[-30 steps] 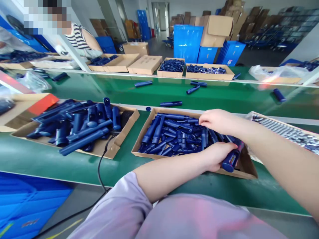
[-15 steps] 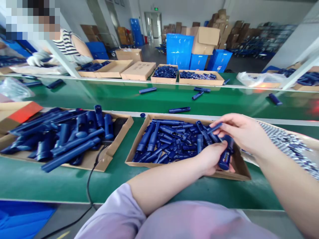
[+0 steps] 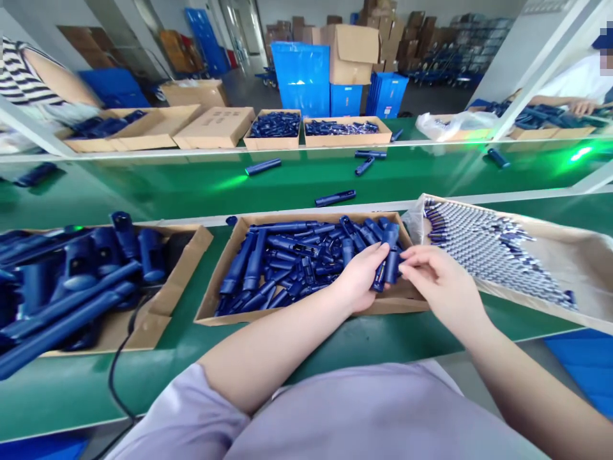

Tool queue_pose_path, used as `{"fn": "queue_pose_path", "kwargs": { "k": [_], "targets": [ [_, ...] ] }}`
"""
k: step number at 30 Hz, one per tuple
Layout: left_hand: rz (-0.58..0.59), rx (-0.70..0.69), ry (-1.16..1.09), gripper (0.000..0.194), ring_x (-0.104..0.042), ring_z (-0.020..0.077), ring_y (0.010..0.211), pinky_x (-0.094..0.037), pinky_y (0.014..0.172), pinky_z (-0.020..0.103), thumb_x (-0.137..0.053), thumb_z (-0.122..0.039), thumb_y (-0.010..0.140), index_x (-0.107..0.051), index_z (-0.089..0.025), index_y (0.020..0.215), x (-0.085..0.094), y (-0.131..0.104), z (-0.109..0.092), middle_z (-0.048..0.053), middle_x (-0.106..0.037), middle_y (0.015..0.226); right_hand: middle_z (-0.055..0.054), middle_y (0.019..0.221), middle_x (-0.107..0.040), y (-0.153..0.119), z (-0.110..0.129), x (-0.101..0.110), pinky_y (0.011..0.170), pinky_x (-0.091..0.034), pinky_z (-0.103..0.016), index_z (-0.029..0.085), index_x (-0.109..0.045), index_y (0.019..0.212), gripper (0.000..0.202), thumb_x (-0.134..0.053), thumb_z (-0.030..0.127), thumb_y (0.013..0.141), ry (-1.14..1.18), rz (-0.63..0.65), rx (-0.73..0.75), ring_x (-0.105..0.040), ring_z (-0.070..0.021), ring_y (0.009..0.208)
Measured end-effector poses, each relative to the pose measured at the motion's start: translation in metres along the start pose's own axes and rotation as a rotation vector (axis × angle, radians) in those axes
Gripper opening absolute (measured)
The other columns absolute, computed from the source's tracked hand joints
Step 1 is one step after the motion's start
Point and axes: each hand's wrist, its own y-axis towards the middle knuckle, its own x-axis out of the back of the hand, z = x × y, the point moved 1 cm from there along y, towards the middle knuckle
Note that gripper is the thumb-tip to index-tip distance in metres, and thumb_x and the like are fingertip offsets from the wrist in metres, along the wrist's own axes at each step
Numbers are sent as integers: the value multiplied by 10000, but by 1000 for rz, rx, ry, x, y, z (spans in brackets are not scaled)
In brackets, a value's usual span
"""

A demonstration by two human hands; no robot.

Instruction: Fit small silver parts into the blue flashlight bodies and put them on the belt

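Note:
Over the right part of a cardboard box [image 3: 211, 300] full of blue plastic pieces, my left hand [image 3: 361, 276] is closed round a blue tubular part [image 3: 387, 255]. A smaller blue piece lies against that part, and I cannot tell if the two are joined. My right hand [image 3: 433, 275] is beside it on the right, thumb and fingers pinched close to the part's side. Whatever sits between those fingertips is too small and hidden to name. Heaped blue pieces [image 3: 306, 255] fill the box left of my hands.
On the left stands a box [image 3: 191, 268] of larger blue tubes with a black cable [image 3: 112, 377]. A tray of small metallic pieces [image 3: 488, 243] is at the right. Blue tubes [image 3: 335, 197] lie on the green belt [image 3: 191, 185]. Beyond are boxes and people's arms.
The view has turned right, bringing the metallic pieces' tray fully into sight. My right hand has come down to the right side of the held part; the blue piece it pinched no longer shows clearly there.

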Motion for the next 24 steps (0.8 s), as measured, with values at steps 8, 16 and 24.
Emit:
{"fn": "queue_pose_path", "kwargs": {
  "k": [8, 16, 24],
  "targets": [
    [-59, 86, -83, 231, -508, 86, 468, -395, 406, 197, -505, -348, 918, -604, -142, 895, -3, -1, 0, 0, -570, 659, -33, 862, -638, 15, -3, -2, 726, -562, -319, 196, -630, 1006, 322, -707, 370, 745, 383, 147, -292, -620, -152, 764],
    [52, 79, -40, 283, -564, 89, 527, -458, 481, 185, -429, -397, 958, -587, -163, 982, -2, -2, -2, 29, -621, 749, -19, 912, -688, 9, -6, 7, 766, -564, -320, 224, -650, 951, 219, -705, 367, 795, 475, 68, -239, -668, -157, 771],
    [19, 120, -26, 266, -547, 78, 493, -464, 472, 175, -476, -415, 938, -581, -180, 1003, -3, -4, -2, 8, -584, 698, 5, 873, -704, 7, 6, 9, 695, -537, -274, 244, -697, 972, 171, -617, 336, 852, 33, 156, -104, -637, -139, 691]
  ]
}}
